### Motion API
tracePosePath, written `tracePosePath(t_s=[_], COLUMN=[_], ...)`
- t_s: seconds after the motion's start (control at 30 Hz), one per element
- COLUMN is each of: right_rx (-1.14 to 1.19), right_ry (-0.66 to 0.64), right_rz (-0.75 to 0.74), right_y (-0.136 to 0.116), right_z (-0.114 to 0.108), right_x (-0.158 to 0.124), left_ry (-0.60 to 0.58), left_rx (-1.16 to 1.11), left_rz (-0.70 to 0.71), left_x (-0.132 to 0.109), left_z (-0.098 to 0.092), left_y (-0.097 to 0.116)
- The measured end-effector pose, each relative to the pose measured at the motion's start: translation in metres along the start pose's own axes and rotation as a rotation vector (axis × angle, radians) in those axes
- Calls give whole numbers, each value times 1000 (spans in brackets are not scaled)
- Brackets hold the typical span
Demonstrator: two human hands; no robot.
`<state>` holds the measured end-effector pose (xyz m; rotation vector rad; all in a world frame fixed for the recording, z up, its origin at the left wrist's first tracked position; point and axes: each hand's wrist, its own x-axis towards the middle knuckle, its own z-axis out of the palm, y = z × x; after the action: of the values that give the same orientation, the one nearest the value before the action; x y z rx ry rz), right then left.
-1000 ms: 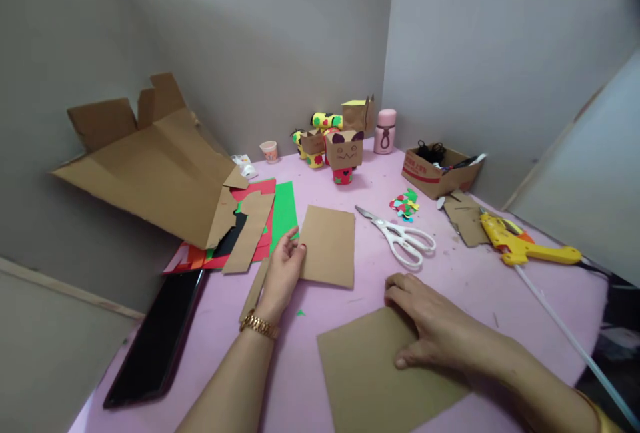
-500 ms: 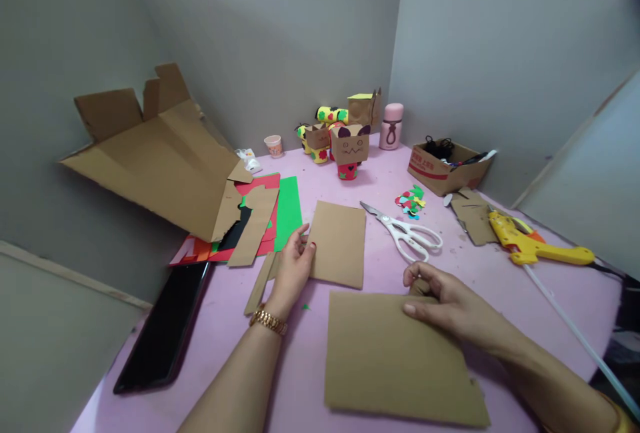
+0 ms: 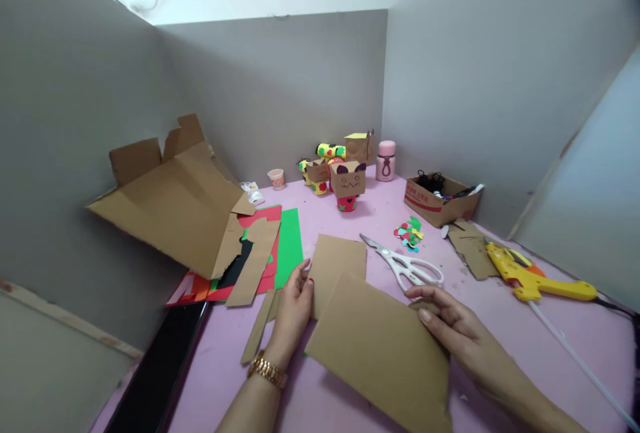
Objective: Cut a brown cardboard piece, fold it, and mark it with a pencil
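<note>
My right hand (image 3: 453, 326) grips a larger rectangular cardboard piece (image 3: 383, 353) by its upper right edge, thumb on the near face and fingers partly hidden behind. The piece is tilted, its left corner overlapping a smaller cardboard rectangle (image 3: 337, 260) on the table. At that smaller piece's left edge, my left hand (image 3: 294, 303) is closed, with the thumb against the edge and some fingers hidden. White-handled scissors (image 3: 405, 263) lie just beyond my right hand, blades slightly apart. A narrow cardboard strip (image 3: 257, 330) rests left of my left wrist.
Left are a big cut carton (image 3: 175, 200), red and green sheets (image 3: 289, 246) and a phone (image 3: 160, 366). Behind stand cardboard animal figures (image 3: 349, 183), a paper cup (image 3: 276, 178) and a pink bottle (image 3: 385, 161). Rightward: paper scraps (image 3: 410, 233), a supply box (image 3: 435, 203), a yellow glue gun (image 3: 535, 280).
The larger cardboard piece has turned and tilted in my right hand, its left corner now over the smaller piece. My left hand stays at the smaller piece's edge. The camera view has tipped upward.
</note>
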<state>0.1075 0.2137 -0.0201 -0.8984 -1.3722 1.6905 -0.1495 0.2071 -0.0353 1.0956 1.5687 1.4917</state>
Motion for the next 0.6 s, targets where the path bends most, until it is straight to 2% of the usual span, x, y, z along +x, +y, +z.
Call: tracePosePath(t_s=[0.2,0.37,0.5,0.6], right_rx=[61,99,181,278], right_ry=[13,78,144,265], right_rz=[-14,-1,21,53], right_y=[3,10,9,7], right_z=[5,3,2,-2], right_x=[3,8,4,-7], left_ry=[-2,-29,-103,-260], left_rx=[-54,-124,-145,-139], left_rz=[-47,-127,-202,-263], left_x=[0,-3,-5,-15], left_z=[-1,-7,-20,-21], left_y=[-2,8,22,30])
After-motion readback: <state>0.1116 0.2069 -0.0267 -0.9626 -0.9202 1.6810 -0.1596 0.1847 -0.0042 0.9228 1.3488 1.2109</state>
